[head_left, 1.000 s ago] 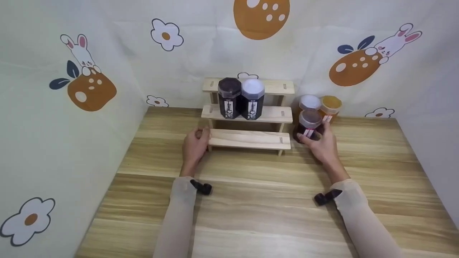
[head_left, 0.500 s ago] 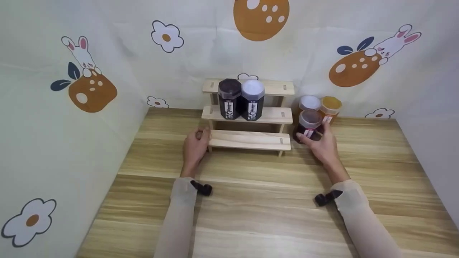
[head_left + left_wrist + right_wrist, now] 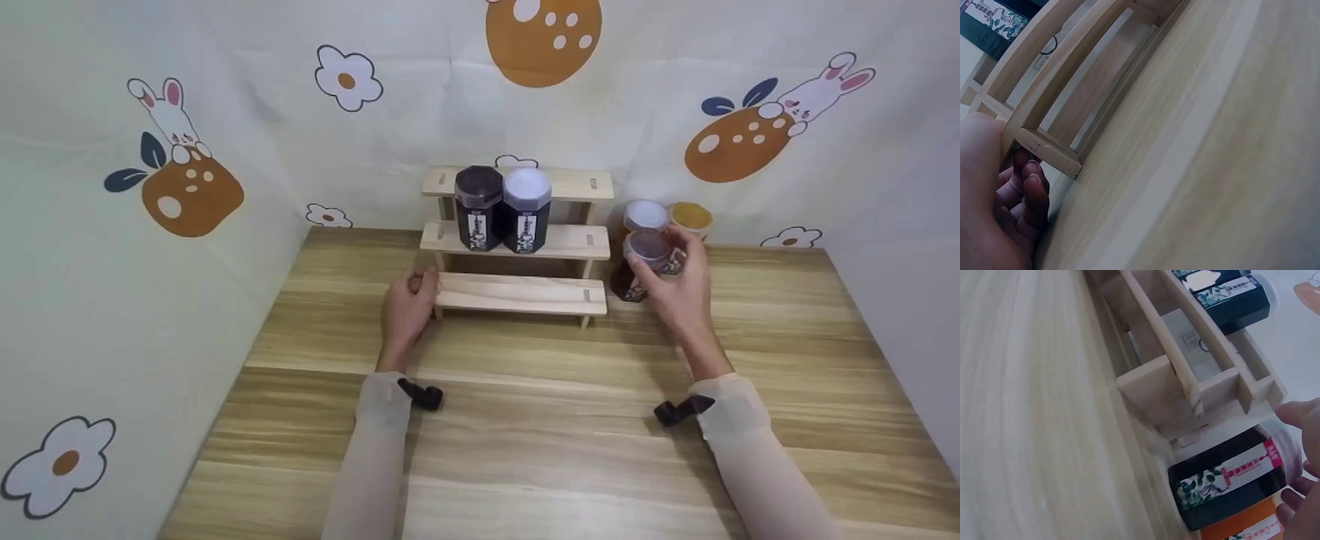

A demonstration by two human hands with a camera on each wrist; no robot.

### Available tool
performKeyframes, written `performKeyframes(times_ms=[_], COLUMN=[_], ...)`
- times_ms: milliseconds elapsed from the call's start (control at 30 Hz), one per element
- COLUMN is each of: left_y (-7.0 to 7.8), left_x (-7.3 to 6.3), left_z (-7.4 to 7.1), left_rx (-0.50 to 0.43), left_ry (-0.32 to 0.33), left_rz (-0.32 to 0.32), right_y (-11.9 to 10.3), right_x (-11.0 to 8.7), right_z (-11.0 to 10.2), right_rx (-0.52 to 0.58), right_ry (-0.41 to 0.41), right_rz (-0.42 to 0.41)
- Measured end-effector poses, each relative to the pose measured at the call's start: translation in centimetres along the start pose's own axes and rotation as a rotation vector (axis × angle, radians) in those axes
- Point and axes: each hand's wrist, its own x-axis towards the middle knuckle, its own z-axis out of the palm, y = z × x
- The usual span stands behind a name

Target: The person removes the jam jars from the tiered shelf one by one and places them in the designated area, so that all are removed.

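Observation:
My left hand grips the left end of the bottom step of a three-tier wooden display rack. In the left wrist view its fingers curl beside the rack's leg. My right hand spans the lid of a dark octagonal jar just right of the rack, thumb on one side and fingers on the other. A sliver of space shows between thumb and lid in the right wrist view. That jar stands upright, its label towards the wrist camera.
Two dark jars, one dark-topped and one white-topped, stand side by side on the middle step. Behind the right hand are a white-lidded jar and a yellow-topped jar. A patterned cloth wall closes off the back.
My right hand has slid up from the dark jar's body to its lid, its fingers spreading around it. The jar keeps nearly the same place. The left hand stays on the rack.

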Motion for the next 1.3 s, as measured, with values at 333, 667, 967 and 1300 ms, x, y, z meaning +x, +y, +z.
performKeyframes(times_ms=[333, 667, 967, 1300], left_y=[-0.2, -0.1, 0.0, 0.0], left_x=[-0.1, -0.1, 0.0, -0.1], left_z=[0.0, 0.1, 0.1, -0.1], left_rx=[0.004, 0.017, 0.01, -0.013], left_ry=[0.003, 0.01, 0.009, 0.008], left_rz=[0.022, 0.012, 0.007, -0.001], right_y=[-2.0, -3.9, -5.4, -6.6], right_x=[-0.3, -0.6, -0.3, 0.0], right_z=[2.3, 5.1, 8.0, 10.3], right_rx=[-0.058, -0.022, 0.168, 0.179], right_ry=[0.019, -0.059, -0.223, -0.326], right_rz=[-0.149, -0.183, -0.114, -0.059])
